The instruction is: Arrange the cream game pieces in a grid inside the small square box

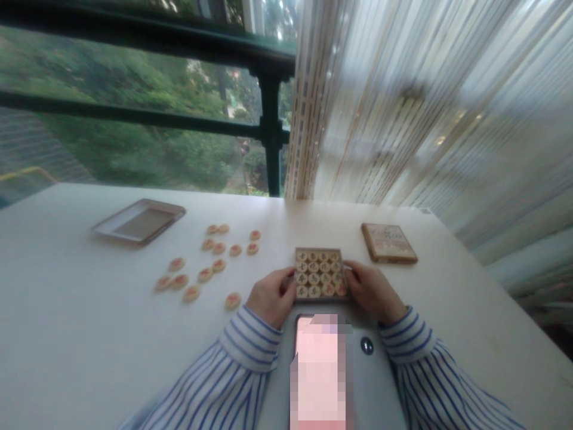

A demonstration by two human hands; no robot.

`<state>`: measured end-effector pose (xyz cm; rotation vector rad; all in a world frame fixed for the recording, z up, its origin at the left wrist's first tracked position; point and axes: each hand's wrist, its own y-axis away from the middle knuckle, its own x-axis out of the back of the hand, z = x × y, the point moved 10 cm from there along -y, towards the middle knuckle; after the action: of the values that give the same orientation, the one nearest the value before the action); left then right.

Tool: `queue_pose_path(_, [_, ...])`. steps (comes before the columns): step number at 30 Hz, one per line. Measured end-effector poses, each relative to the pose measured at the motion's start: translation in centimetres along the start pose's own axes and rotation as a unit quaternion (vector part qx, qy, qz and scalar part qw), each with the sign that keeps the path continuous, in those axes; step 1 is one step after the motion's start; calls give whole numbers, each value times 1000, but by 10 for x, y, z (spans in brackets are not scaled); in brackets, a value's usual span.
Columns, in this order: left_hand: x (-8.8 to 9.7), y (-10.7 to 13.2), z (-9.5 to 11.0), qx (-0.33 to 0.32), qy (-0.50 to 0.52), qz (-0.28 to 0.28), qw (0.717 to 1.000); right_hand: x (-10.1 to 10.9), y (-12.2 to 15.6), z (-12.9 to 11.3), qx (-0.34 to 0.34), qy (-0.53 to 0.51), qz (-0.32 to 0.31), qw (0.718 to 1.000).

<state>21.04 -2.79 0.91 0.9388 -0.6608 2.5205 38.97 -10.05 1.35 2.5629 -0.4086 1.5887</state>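
Note:
A small square box [318, 300] full of round Chinese chess pieces [314, 279] sits in front of me, the pieces laid in rows, most with dark characters and a couple at the lower right with red ones. My left hand [271, 297] grips the box's left side, thumb and fingers closed at its edge. On the opposite side my right hand [372, 291] holds the right edge with bent fingers. Loose Chinese chess pieces with red characters [218, 264] lie scattered to the left of my left hand.
A shallow clear plastic tray [147, 222] lies at the far left of the white table [89, 334]. A flat printed box [389, 243] rests at the right. Between my forearms is a phone [316, 370], beside a grey object with a round dark emblem [367, 346].

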Motion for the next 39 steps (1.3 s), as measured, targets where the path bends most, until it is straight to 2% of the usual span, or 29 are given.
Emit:
queue_pose_path(11, [1,-1,0,2,2,2,1000,-2,-1,4,-4,-7,2,1000])
queue_pose_path(24, [19,-2,6,-4,31,56,998,2,-3,13,-11,-5,46,999])
queue_pose_path(32, [21,-5,13,-6,48,49,998,4,-5,13,-12,-14,61,998])
queue_pose_path(39, [34,-8,22,-32,41,50,997,11,-5,15,-10,-33,84,996])
